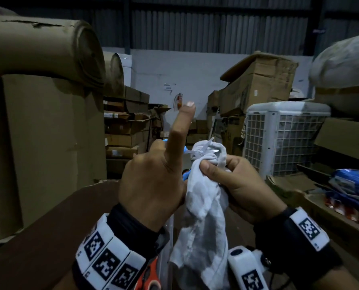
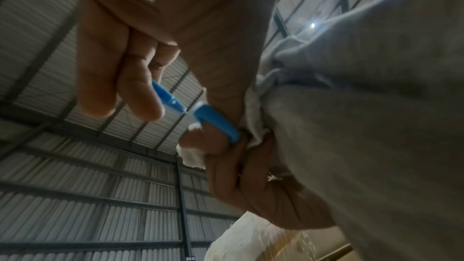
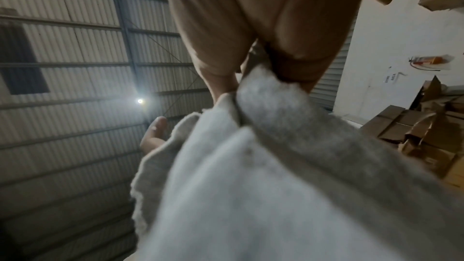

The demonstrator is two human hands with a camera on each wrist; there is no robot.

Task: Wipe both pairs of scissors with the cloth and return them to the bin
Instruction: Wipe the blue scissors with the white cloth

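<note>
My left hand holds the blue-handled scissors up in front of me, with the index finger pointing straight up. The left wrist view shows the blue handles with my thumb through one loop and fingers at the other. The steel blades stand slightly apart and poke out of the white cloth. My right hand grips that cloth bunched around the blades, and the rest of the cloth hangs down. An orange-handled pair of scissors shows at the bottom edge, below my left wrist.
Cardboard rolls and boxes stand close on the left. Stacked cartons and a white air cooler fill the right, with blue packages on a low shelf. A brown surface lies below my left arm.
</note>
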